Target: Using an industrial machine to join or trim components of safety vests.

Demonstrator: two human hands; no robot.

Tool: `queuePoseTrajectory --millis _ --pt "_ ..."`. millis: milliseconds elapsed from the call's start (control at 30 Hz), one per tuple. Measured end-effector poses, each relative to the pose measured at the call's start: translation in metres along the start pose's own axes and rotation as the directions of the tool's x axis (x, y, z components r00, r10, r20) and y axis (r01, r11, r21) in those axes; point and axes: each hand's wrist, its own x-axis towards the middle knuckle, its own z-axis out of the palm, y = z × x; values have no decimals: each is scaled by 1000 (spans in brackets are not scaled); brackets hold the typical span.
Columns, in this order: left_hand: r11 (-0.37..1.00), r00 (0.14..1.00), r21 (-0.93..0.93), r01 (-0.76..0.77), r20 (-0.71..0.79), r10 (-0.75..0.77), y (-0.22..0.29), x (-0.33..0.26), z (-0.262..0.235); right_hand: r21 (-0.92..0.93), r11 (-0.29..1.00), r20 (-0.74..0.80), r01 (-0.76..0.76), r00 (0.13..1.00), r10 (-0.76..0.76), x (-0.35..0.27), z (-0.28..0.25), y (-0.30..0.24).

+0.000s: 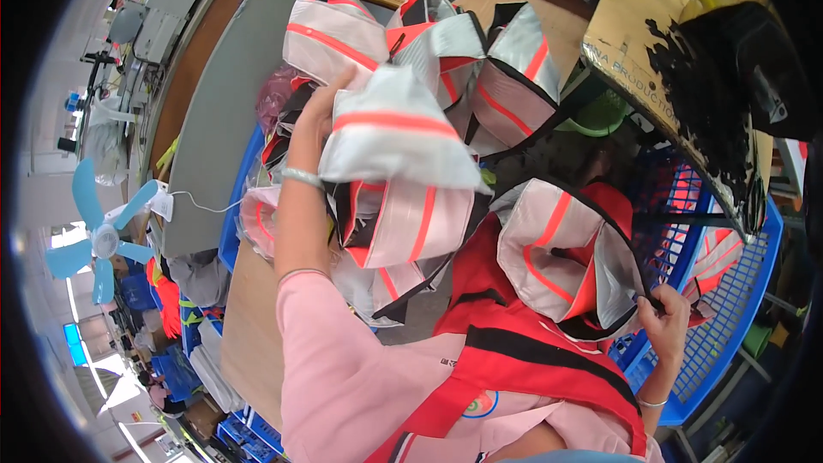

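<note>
Silver-grey reflective fabric with orange stripes and black edging fills the middle of the head view. It belongs to a bundle of fabric pieces [403,180] raised above the lap.

Head view, left hand: the left hand [313,124] is lifted high, its forearm in a pink sleeve [343,377] with a thin bracelet at the wrist. Its fingers are closed around the top left edge of the bundle, with the uppermost folded piece lying against the palm. More pieces of the same kind hang below the grip.

Head view, right hand: the right hand [667,317] sits low at the right, also with a bracelet at the wrist. Its fingers pinch the black-bound edge of a separate curved reflective piece [566,257], which arches up and leftward from the grip.

Head view, surroundings: a red garment with black bands [531,351] lies across the lap beneath both pieces. A blue plastic crate [729,309] stands just beside the right hand. Further pieces [429,43] lie heaped behind the bundle, near the grey surface [240,77]. A cardboard box [634,26] sits at upper right. A pale blue fan [101,236] stands well apart at the left.
</note>
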Motion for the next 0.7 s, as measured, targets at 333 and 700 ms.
queuePoseTrajectory --millis 333,700 --pt "477 361 840 -259 -374 854 95 -96 -64 7 978 -101 209 973 -207 12 2 -10" --pt "-537 35 840 -71 541 841 169 -178 -27 339 775 2 533 824 -567 19 26 -66"
